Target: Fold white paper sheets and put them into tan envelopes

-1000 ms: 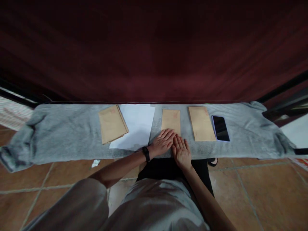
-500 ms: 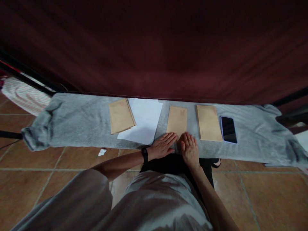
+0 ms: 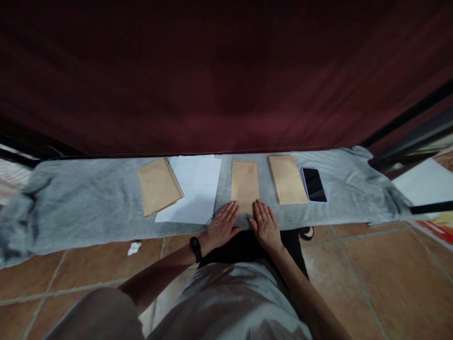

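Observation:
A brown paper envelope (image 3: 245, 182) lies flat in the middle of the grey cloth, its near end between my hands. My left hand (image 3: 222, 224), with a black band on the wrist, rests palm down at the near left corner, fingers stretched out. At the near right corner my right hand (image 3: 266, 226) lies flat, fingertips touching the envelope's edge. To the left, a stack of brown envelopes (image 3: 159, 186) partly overlaps white paper sheets (image 3: 196, 186). Another pile of brown envelopes (image 3: 288, 180) sits to the right, beside a phone (image 3: 314, 184) with a dark screen.
The grey cloth (image 3: 88, 198) covers a long narrow surface against a dark red curtain (image 3: 226, 94). Dark bars (image 3: 406, 113) stand at the sides. On the tiled floor (image 3: 389, 264) lies a small white scrap (image 3: 134, 248).
The view has shifted, so the things on the cloth appear further left. My right hand has drawn slightly away from the envelope's middle to its right corner; both hands remain flat.

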The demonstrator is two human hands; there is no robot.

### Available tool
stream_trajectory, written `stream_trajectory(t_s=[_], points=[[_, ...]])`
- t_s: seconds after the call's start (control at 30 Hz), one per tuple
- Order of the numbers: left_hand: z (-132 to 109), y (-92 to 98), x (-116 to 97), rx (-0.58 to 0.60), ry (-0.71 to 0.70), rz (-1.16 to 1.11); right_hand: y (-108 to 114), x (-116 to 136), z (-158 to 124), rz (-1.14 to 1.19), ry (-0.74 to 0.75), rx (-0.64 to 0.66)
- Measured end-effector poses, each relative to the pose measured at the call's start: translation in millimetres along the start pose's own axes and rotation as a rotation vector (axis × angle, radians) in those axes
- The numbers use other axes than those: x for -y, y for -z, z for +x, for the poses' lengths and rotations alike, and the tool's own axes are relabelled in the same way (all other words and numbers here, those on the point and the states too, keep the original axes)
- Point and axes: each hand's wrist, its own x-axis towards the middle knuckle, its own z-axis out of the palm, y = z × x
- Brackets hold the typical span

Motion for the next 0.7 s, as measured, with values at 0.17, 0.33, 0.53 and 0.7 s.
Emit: stream_trajectory(t_s=[0.17,0.33,0.53,0.7], points=[[-5,2.0,-3,-0.04,0.051,0.016,1,-4,-2,-0.004,-0.009,-0.017],[20,2.1,-4,-0.069,0.101,-0.019,0,-3,-2,-0.002,-0.013,-0.033],[87,-13.7,1,-0.065,0.045,-0.048,0,-2,-1,-0.004,-0.015,-0.042],[134,-18.2,24,-0.07,0.087,-0.048,1,-2,0,0.001,-0.029,-0.028]])
